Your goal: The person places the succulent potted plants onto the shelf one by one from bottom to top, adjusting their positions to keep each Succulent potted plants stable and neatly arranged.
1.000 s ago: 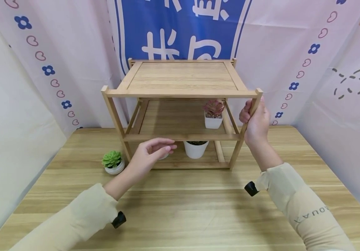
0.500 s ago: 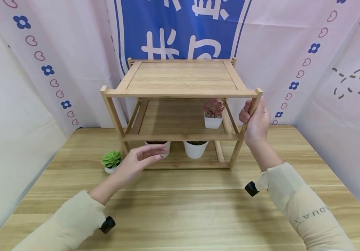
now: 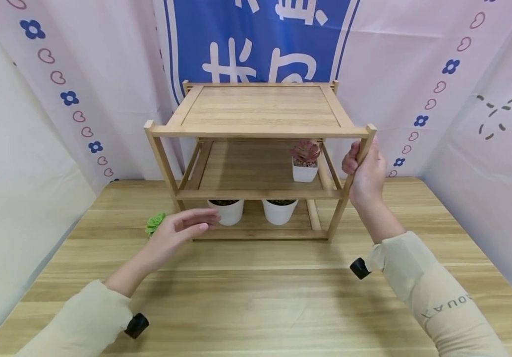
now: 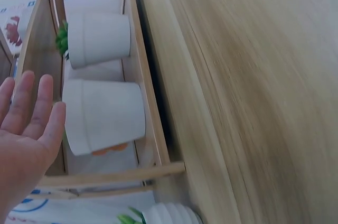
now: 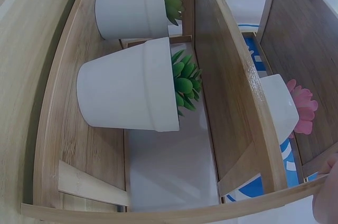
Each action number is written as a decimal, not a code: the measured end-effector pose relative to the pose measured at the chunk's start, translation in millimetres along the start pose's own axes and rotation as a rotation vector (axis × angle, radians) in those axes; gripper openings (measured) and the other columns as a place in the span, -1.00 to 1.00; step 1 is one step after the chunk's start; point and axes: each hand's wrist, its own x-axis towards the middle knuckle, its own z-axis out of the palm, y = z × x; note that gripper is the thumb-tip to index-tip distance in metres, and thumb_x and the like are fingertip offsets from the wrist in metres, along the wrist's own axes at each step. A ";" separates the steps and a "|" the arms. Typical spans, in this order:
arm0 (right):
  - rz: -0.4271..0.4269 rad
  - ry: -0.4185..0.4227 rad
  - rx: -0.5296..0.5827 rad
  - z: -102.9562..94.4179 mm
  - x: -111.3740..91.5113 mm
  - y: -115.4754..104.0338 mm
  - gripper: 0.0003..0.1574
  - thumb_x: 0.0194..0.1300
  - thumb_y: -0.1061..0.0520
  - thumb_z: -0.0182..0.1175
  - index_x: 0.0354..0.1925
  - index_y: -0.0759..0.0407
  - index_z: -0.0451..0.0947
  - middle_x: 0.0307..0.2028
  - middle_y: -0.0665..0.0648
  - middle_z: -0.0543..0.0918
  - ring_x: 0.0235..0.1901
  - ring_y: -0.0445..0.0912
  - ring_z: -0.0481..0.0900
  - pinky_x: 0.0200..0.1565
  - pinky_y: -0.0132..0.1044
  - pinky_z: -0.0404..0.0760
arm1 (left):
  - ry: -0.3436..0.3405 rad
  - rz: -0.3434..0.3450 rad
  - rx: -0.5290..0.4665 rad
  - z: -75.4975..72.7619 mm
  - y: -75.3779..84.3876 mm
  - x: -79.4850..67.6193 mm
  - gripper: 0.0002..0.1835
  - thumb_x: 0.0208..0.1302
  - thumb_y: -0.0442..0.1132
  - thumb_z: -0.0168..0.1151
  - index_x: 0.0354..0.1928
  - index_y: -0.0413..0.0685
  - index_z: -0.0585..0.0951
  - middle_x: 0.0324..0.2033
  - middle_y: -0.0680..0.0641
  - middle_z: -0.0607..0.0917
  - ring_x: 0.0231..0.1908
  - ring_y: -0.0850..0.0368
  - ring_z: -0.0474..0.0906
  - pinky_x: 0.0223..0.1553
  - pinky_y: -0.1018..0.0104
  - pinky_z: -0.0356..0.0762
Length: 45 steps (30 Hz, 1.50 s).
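My right hand (image 3: 367, 171) grips the front right post of a wooden shelf (image 3: 260, 106). My left hand (image 3: 177, 233), fingers fairly straight and holding nothing, is in front of the shelf's lower left corner. Two white pots with plants stand on the bottom tier: the left pot (image 3: 231, 213) near my left fingertips, and the right pot (image 3: 280, 213). Leaves of the right one show green in the right wrist view. A reddish succulent (image 3: 306, 153) in a white square pot sits on the middle tier at the right. Left of the shelf, a green succulent (image 3: 154, 223) is partly hidden behind my left hand.
The shelf stands on a wood-grain table (image 3: 273, 297) toward its back edge. A white curtain (image 3: 385, 74) with a blue panel (image 3: 260, 39) hangs behind it. In the left wrist view, a ribbed white pot (image 4: 171, 213) is beside the shelf's end.
My left hand has drawn back leftward and toward me, away from the left pot, which is now largely uncovered. It now covers more of the green succulent. My right hand keeps its grip.
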 end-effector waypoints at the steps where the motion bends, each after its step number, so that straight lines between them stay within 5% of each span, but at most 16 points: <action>1: 0.000 0.000 0.002 0.0 0.1 -0.1 -0.41 0.70 -0.07 -0.21 -0.47 0.09 0.45 -0.65 -0.04 0.38 -0.70 -0.26 0.25 -0.62 -0.51 0.20 | 0.000 0.003 0.003 -1.7 -0.1 -1.4 -0.56 0.56 -0.29 0.10 0.35 -0.38 0.46 0.22 -0.34 0.59 0.15 0.06 0.62 0.16 0.37 0.55; 6: -0.003 0.003 0.007 0.5 0.5 -1.0 -0.41 0.70 -0.07 -0.20 -0.48 0.09 0.45 -0.67 -0.04 0.37 -0.71 -0.26 0.25 -0.63 -0.51 0.19 | 0.024 0.013 0.022 -9.6 -2.2 -8.2 -0.59 0.56 -0.32 0.09 0.32 -0.41 0.48 0.19 -0.33 0.62 0.13 0.09 0.63 0.08 0.38 0.60; 14: 0.000 0.004 -0.007 0.1 0.1 -0.2 -0.41 0.70 -0.07 -0.20 -0.48 0.09 0.44 -0.67 -0.04 0.37 -0.70 -0.26 0.25 -0.63 -0.51 0.20 | 0.068 0.009 0.036 -19.7 -1.6 -18.7 -0.59 0.56 -0.31 0.10 0.31 -0.39 0.48 0.12 0.02 0.71 0.09 0.16 0.64 0.04 0.38 0.62; 23: -0.009 -0.002 -0.004 -0.6 0.1 0.7 -0.42 0.70 -0.07 -0.21 -0.47 0.09 0.44 -0.66 -0.04 0.37 -0.70 -0.26 0.25 -0.62 -0.51 0.21 | 0.103 0.034 0.088 -31.1 3.8 -29.3 -0.63 0.57 -0.32 0.07 0.32 -0.26 0.52 0.16 -0.06 0.69 0.12 0.16 0.63 0.14 0.47 0.51; 33: -0.006 -0.003 -0.001 -1.0 0.0 1.5 -0.42 0.70 -0.07 -0.21 -0.47 0.09 0.44 -0.65 -0.04 0.37 -0.70 -0.27 0.25 -0.62 -0.51 0.21 | 0.169 0.073 0.067 -41.7 9.1 -39.6 -0.66 0.56 -0.40 0.05 0.27 -0.37 0.53 0.07 0.02 0.74 0.06 0.24 0.66 0.10 0.52 0.52; 39: 0.001 -0.003 0.008 -1.4 0.4 1.1 -0.41 0.70 -0.07 -0.21 -0.48 0.09 0.44 -0.66 -0.04 0.37 -0.70 -0.26 0.25 -0.62 -0.51 0.21 | 0.225 0.065 0.106 -49.9 12.1 -45.3 -0.68 0.57 -0.38 0.04 0.26 -0.27 0.57 0.07 0.10 0.73 0.06 0.23 0.65 0.07 0.51 0.53; 45: -0.009 -0.012 0.017 -0.4 1.4 2.0 -0.38 0.70 -0.06 -0.23 -0.51 0.09 0.44 -0.71 -0.04 0.35 -0.72 -0.26 0.24 -0.64 -0.51 0.18 | 0.259 0.086 -0.037 -59.3 10.6 -50.8 -0.66 0.56 -0.43 0.02 0.22 -0.09 0.64 0.08 0.04 0.73 0.05 0.22 0.65 0.03 0.49 0.59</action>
